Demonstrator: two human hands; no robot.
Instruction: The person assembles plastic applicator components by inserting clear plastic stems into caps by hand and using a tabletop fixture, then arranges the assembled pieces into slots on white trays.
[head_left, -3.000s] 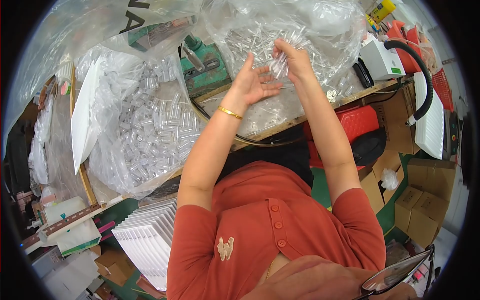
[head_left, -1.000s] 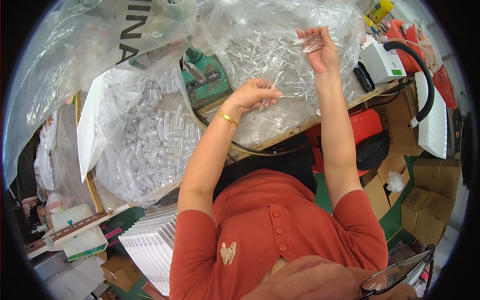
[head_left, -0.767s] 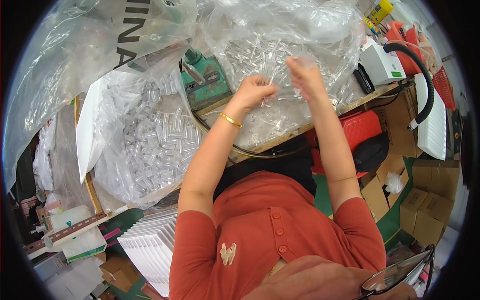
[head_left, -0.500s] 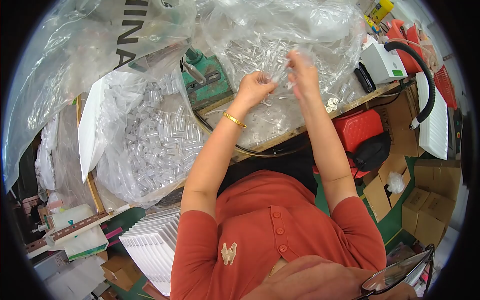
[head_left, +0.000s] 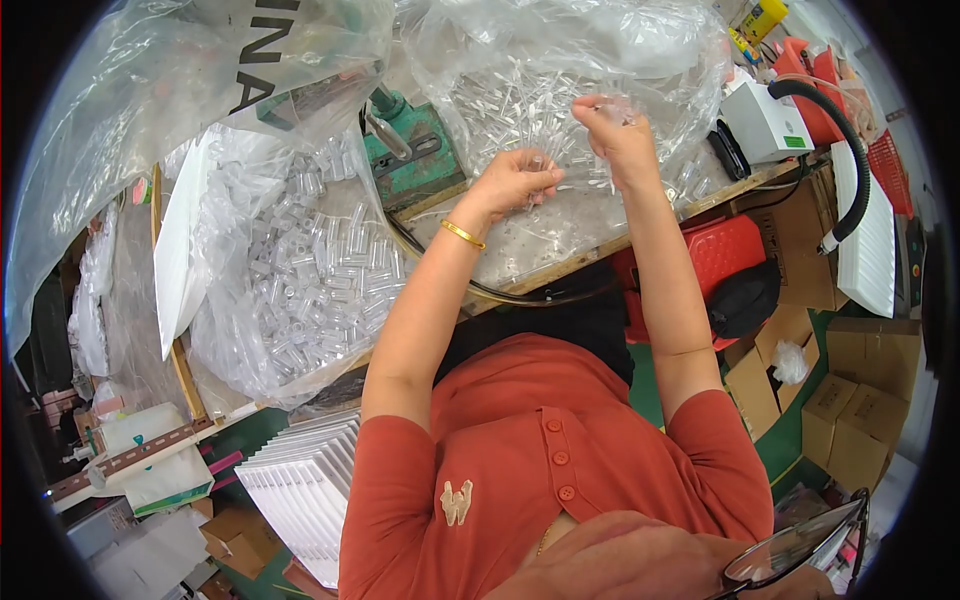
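Note:
My left hand [head_left: 517, 183], a gold bangle on its wrist, is closed in a pinch on thin clear plastic sticks above the bench top [head_left: 535, 240]. To its right and slightly farther out, my right hand [head_left: 622, 135] is raised with curled fingers round some clear pieces, which blur at the fingertips. The two hands are apart. Behind them lies a pile of thin clear sticks [head_left: 515, 105] in an open plastic bag [head_left: 640, 35]. A second bag at the left holds many short clear tubes [head_left: 325, 285].
A green metal tool [head_left: 412, 165] stands left of my left hand. At the right are a black case [head_left: 728, 150], a white box [head_left: 765, 122] and a black flexible hose [head_left: 855, 180]. Printed plastic sheeting [head_left: 180, 120] hangs at the upper left. A cable follows the bench edge.
My left hand, spread open three seconds ago, is now closed on sticks. My right hand went out to the right, came back inward, and now sits slightly right of where it was half a second ago.

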